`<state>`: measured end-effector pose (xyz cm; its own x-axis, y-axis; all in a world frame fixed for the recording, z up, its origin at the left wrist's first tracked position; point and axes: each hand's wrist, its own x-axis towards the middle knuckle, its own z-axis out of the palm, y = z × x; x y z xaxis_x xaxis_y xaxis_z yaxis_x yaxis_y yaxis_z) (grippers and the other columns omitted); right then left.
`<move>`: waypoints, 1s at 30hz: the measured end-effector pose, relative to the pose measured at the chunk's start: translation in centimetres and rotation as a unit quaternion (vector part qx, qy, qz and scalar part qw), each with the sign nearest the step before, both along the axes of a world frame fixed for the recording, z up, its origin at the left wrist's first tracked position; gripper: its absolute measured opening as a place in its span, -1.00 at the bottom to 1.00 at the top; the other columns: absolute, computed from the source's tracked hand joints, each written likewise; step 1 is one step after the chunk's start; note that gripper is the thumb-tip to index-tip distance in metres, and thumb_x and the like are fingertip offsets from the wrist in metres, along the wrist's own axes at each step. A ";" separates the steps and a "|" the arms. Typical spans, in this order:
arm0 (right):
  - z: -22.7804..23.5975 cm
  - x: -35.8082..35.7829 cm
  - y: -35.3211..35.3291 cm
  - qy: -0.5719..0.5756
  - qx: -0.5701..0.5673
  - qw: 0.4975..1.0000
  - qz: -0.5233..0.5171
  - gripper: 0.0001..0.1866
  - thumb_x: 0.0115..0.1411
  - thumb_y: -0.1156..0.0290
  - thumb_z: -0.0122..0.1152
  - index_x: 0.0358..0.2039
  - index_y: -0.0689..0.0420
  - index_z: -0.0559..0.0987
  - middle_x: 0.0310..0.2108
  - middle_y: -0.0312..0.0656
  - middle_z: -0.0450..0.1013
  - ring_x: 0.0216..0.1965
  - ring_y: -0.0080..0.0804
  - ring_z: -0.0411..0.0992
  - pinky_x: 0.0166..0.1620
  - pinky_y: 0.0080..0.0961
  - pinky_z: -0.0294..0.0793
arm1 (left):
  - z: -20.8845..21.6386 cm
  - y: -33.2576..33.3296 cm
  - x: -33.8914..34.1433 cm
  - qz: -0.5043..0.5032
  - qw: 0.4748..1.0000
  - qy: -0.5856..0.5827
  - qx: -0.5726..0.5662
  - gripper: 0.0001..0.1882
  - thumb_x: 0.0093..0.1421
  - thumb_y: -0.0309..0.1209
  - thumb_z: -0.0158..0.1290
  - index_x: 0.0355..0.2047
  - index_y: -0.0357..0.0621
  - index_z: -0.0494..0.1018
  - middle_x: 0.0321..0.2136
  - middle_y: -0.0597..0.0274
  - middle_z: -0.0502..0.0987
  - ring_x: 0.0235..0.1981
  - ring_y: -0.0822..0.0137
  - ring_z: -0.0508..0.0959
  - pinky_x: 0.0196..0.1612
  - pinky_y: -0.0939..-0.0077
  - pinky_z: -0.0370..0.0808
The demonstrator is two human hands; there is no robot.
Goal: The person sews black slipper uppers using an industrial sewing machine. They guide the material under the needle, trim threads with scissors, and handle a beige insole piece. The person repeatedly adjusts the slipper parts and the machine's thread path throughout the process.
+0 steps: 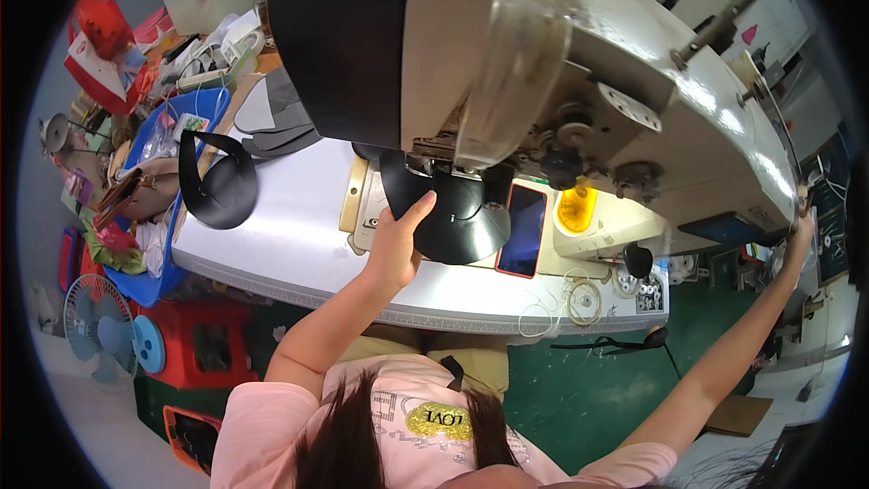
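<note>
My left hand (396,240) grips the edge of a black curved piece of material (457,217) and holds it under the needle area of a large white industrial sewing machine (579,63). My right arm stretches far out to the right, and my right hand (800,231) rests on the machine's right end, where its handwheel sits; the fingers are partly hidden. A clear plastic guard (516,54) hangs over the machine's head.
A dark phone (522,231) lies on the grey table (290,244) beside a yellow oil window (576,210). Another black piece (217,186) lies at the left. A blue bin (145,281) with clutter, a red crate (204,344) and a blue fan (100,326) stand at the left.
</note>
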<state>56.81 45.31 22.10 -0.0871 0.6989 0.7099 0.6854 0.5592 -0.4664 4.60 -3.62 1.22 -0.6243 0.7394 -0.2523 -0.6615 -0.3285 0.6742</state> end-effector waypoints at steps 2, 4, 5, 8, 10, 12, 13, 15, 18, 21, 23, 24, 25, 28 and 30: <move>0.7 -4.1 -5.3 -0.030 0.239 0.963 -0.119 -0.63 0.22 0.18 -0.08 -0.26 0.17 0.59 -0.34 -0.13 0.54 -0.33 -0.35 0.50 -0.33 -0.50 0.45 | 0.4 0.1 0.4 0.006 1.000 -0.003 0.020 -0.74 0.11 -0.37 0.11 -0.21 -0.17 0.38 -0.29 0.28 0.48 -0.27 0.45 0.51 -0.24 0.57 0.47; -2.5 -12.3 -16.5 0.175 0.305 0.918 -0.183 -0.65 0.26 0.23 -0.09 -0.26 0.20 0.59 -0.35 -0.14 0.55 -0.43 -0.41 0.52 -0.45 -0.52 0.47 | -0.3 0.1 0.3 0.005 1.000 0.000 0.028 -0.74 0.11 -0.38 0.10 -0.21 -0.17 0.38 -0.28 0.27 0.49 -0.27 0.46 0.51 -0.23 0.58 0.46; -5.2 -15.5 -21.0 0.249 0.351 0.895 -0.116 -0.65 0.26 0.22 -0.07 -0.31 0.23 0.58 -0.46 -0.14 0.53 -0.52 -0.43 0.49 -0.53 -0.53 0.44 | -0.7 0.2 0.3 0.001 0.999 0.000 0.032 -0.75 0.11 -0.38 0.10 -0.21 -0.17 0.38 -0.27 0.27 0.49 -0.27 0.46 0.51 -0.22 0.58 0.45; -18.3 -26.9 -29.5 0.233 0.174 0.950 0.114 -0.77 0.18 0.34 0.06 -0.31 0.27 0.50 -0.44 -0.20 0.40 -0.53 -0.54 0.38 -0.56 -0.61 0.40 | -0.8 0.5 0.4 0.061 0.996 0.011 0.059 -0.73 0.13 -0.37 0.09 -0.18 -0.16 0.35 -0.29 0.29 0.47 -0.31 0.50 0.48 -0.22 0.59 0.43; -23.0 -34.2 -32.6 0.200 -0.079 0.883 0.417 -0.77 0.18 0.39 0.06 -0.20 0.24 0.47 -0.39 -0.23 0.39 -0.59 -0.61 0.29 -0.60 -0.70 0.27 | -1.6 0.1 -0.4 0.129 0.990 0.052 0.029 -0.74 0.14 -0.38 0.07 -0.18 -0.15 0.33 -0.34 0.33 0.43 -0.35 0.53 0.43 -0.23 0.63 0.39; -22.8 -39.3 -34.0 0.372 -0.405 0.667 0.503 -0.82 0.21 0.38 0.00 -0.22 0.15 0.48 -0.53 -0.30 0.37 -0.75 -0.66 0.12 -0.66 -0.74 0.08 | -2.3 -1.0 -1.5 0.204 0.964 0.169 -0.023 -0.74 0.17 -0.39 0.02 -0.15 -0.17 0.30 -0.39 0.34 0.32 -0.35 0.55 0.33 -0.21 0.69 0.30; -22.6 -40.8 -33.4 0.381 -0.477 0.602 0.515 -0.85 0.22 0.36 -0.01 -0.28 0.10 0.48 -0.59 -0.33 0.35 -0.79 -0.65 0.05 -0.68 -0.71 0.01 | -1.7 -1.6 -1.7 0.225 0.950 0.216 -0.020 -0.74 0.17 -0.39 0.02 -0.15 -0.18 0.31 -0.36 0.33 0.33 -0.32 0.53 0.32 -0.20 0.67 0.30; -21.9 -42.6 -32.0 0.364 -0.484 0.500 0.619 -0.85 0.22 0.30 -0.02 -0.42 0.06 0.45 -0.64 -0.36 0.30 -0.79 -0.63 0.05 -0.68 -0.70 0.00 | -0.6 -2.2 -2.2 0.260 0.918 0.301 -0.007 -0.72 0.16 -0.40 0.02 -0.13 -0.21 0.33 -0.30 0.29 0.34 -0.27 0.51 0.31 -0.16 0.63 0.29; -21.4 -43.4 -34.4 0.508 -0.547 0.328 0.579 -0.73 0.23 0.24 -0.01 -0.44 0.21 0.40 -0.62 -0.15 0.35 -0.81 -0.65 0.07 -0.71 -0.75 0.01 | -0.1 -2.7 -3.8 0.184 0.818 0.537 -0.093 -0.77 0.13 -0.43 0.03 -0.20 -0.23 0.43 -0.20 0.19 0.40 -0.04 0.32 0.30 0.07 0.45 0.19; -20.4 -42.4 -36.0 0.466 -0.498 0.385 0.622 -0.80 0.20 0.34 0.01 -0.31 0.23 0.45 -0.51 -0.13 0.41 -0.79 -0.64 0.10 -0.67 -0.79 0.07 | 0.4 -0.9 -4.4 0.138 0.774 0.605 -0.128 -0.76 0.09 -0.39 0.09 -0.24 -0.21 0.48 -0.12 0.17 0.41 0.07 0.20 0.26 0.17 0.30 0.06; -21.9 -42.4 -36.8 0.403 -0.391 0.601 0.568 -0.79 0.19 0.37 0.01 -0.26 0.24 0.48 -0.51 -0.14 0.44 -0.79 -0.63 0.12 -0.67 -0.80 0.08 | 2.0 0.2 -4.9 0.063 0.760 0.631 -0.144 -0.74 0.08 -0.32 0.11 -0.24 -0.17 0.48 -0.14 0.17 0.38 0.07 0.20 0.26 0.22 0.16 -0.05; -20.9 -42.0 -37.7 0.290 -0.362 0.710 0.529 -0.81 0.15 0.44 0.05 -0.29 0.28 0.51 -0.54 -0.17 0.47 -0.75 -0.60 0.23 -0.64 -0.76 0.17 | 2.0 0.6 -5.5 0.066 0.747 0.645 -0.146 -0.71 0.06 -0.33 0.15 -0.24 -0.19 0.46 -0.15 0.14 0.37 0.04 0.20 0.30 0.15 0.25 0.13; -21.4 -42.9 -38.5 0.189 -0.093 0.858 0.469 -0.88 0.07 0.54 0.11 -0.35 0.27 0.53 -0.61 -0.18 0.46 -0.71 -0.50 0.33 -0.61 -0.65 0.28 | 2.0 1.0 -5.9 0.056 0.766 0.622 -0.152 -0.72 0.05 -0.35 0.16 -0.24 -0.20 0.46 -0.16 0.15 0.39 0.00 0.23 0.33 0.10 0.30 0.20; -19.5 -44.1 -40.5 0.158 0.039 0.899 0.407 -0.75 -0.02 0.72 0.18 -0.29 0.24 0.59 -0.72 -0.31 0.35 -0.74 -0.68 0.18 -0.64 -0.74 0.14 | 1.8 1.8 -6.5 0.030 0.829 0.547 -0.115 -0.72 0.01 -0.42 0.19 -0.25 -0.21 0.46 -0.22 0.18 0.44 -0.11 0.33 0.43 -0.06 0.45 0.35; -18.3 -45.0 -41.1 0.131 0.031 0.901 0.412 -0.66 -0.02 0.67 0.21 -0.16 0.23 0.52 -0.75 -0.31 0.26 -0.75 -0.65 0.13 -0.63 -0.73 0.12 | 2.0 2.0 -6.5 0.022 0.871 0.491 -0.018 -0.72 -0.01 -0.46 0.20 -0.26 -0.22 0.47 -0.25 0.22 0.48 -0.20 0.41 0.47 -0.16 0.54 0.40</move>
